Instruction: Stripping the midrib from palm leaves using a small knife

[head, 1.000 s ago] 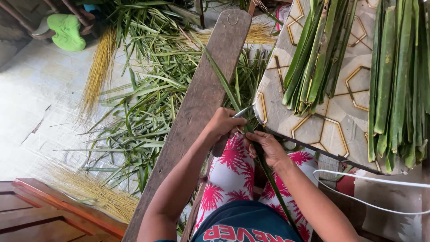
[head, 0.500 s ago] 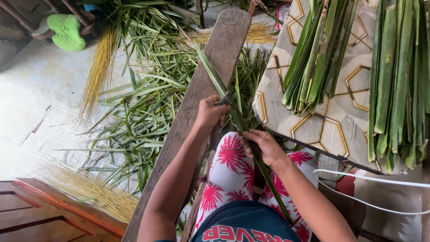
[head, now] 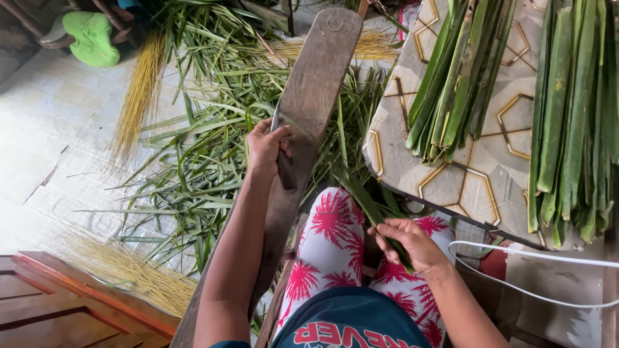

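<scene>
My left hand (head: pixel 267 147) grips a knife (head: pixel 282 151) with a dark handle, its thin blade pointing up along the left edge of a long brown wooden plank (head: pixel 316 84). My right hand (head: pixel 407 241) is closed on a long green palm leaf strip (head: pixel 361 193) above my knee in red-and-white palm-print trousers (head: pixel 329 248). The leaf runs up and to the left from that hand toward the plank. Both forearms reach forward from the bottom of the view.
A patterned table (head: pixel 451 174) at the right carries two bundles of cut green leaf strips (head: pixel 567 116). Loose green leaves (head: pixel 206 148) and yellow midrib bundles (head: pixel 138 96) cover the tiled floor. A green sandal (head: pixel 90 35) lies top left, a white cable (head: pixel 535 258) right.
My left hand has moved up and left with the knife, away from the leaf. My right hand has pulled the leaf down and back toward my lap.
</scene>
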